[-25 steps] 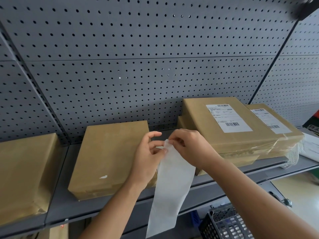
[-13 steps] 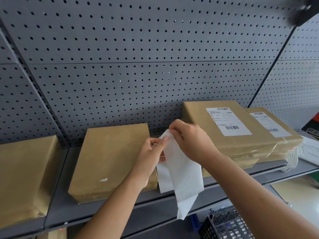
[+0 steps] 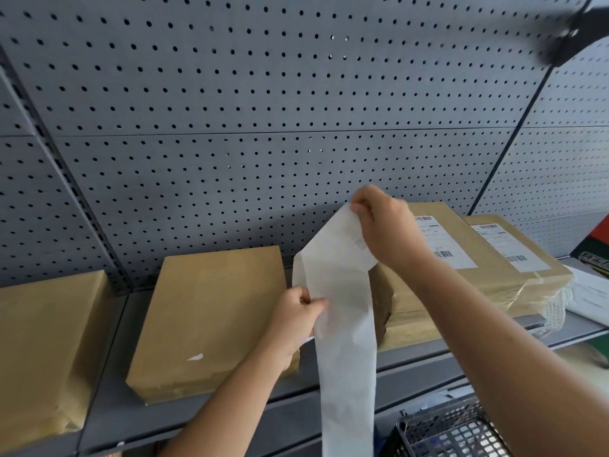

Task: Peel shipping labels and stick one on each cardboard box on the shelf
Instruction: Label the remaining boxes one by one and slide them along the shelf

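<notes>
Above the front edge of the grey metal shelf [image 3: 112, 374], the right hand [image 3: 385, 225] pinches the top corner of the thin white paper label [image 3: 333, 255]. The left hand [image 3: 296, 315] grips the white backing strip [image 3: 349, 390]. The label is likely flimsy and sticky, so best held by its edges.

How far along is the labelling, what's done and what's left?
Done: the near-right box and the far-right box are already labelled. In hand: the right hand pinches a fresh label, peeling it up off the backing strip that the left hand grips. Left: the middle box and the far-left box show bare tops, so both need one.
</notes>
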Demonstrator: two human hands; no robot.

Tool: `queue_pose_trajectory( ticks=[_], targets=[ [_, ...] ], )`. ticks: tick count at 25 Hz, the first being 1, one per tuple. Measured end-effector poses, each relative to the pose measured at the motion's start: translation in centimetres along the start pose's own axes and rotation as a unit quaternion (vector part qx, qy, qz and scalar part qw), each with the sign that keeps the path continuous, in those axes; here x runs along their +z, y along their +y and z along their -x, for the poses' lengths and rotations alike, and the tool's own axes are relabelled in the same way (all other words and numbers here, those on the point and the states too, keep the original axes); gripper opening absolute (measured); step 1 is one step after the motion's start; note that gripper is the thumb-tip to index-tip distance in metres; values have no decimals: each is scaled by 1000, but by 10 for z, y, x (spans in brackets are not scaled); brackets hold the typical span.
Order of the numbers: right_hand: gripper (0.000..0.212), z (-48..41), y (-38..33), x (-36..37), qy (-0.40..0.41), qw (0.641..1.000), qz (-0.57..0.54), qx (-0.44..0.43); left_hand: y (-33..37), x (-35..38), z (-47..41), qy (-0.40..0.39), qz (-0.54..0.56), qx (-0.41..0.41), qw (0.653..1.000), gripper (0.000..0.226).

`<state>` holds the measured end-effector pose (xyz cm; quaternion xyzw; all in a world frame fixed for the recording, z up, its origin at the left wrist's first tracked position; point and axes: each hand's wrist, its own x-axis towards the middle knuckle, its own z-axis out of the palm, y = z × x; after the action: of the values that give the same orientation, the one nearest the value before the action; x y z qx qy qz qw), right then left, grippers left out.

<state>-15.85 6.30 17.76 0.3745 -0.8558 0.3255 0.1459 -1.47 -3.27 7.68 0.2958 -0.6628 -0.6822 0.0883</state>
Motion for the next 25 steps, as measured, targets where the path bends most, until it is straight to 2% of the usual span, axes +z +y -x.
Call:
queue_pose_trajectory(
  ticks=[3, 7, 11, 13, 16, 20, 23, 25],
  targets=[
    [16, -23, -7, -18, 50, 999, 21, 7, -2, 3, -2, -3, -29, -15, 999, 12],
    [19, -40, -16, -34, 94, 995, 32, 14, -4, 4, -7, 7, -41, -28, 999, 38],
    [18, -54, -18, -48, 136, 990, 20, 30, -4, 5, -10, 5, -31, -38, 999, 7],
    [18, -58, -18, -55, 146, 989, 10, 30, -7, 5, -15, 15, -44, -45, 998, 7],
    [18, -53, -21, -58, 139, 990, -12, 9, -8, 5, -18, 28, -74, -44, 996, 15],
    [17, -35, -22, -46, 108, 993, -36, -30, -8, 4, -18, 26, -58, -22, 998, 22],
    [16, -19, -17, -25, 74, 996, -29, -41, -12, 6, -15, -32, -183, 4, 983, 32],
    [16, -11, -11, -12, 55, 997, -23, -46, -12, 8, -13, -43, -236, 22, 971, 34]
  ],
)
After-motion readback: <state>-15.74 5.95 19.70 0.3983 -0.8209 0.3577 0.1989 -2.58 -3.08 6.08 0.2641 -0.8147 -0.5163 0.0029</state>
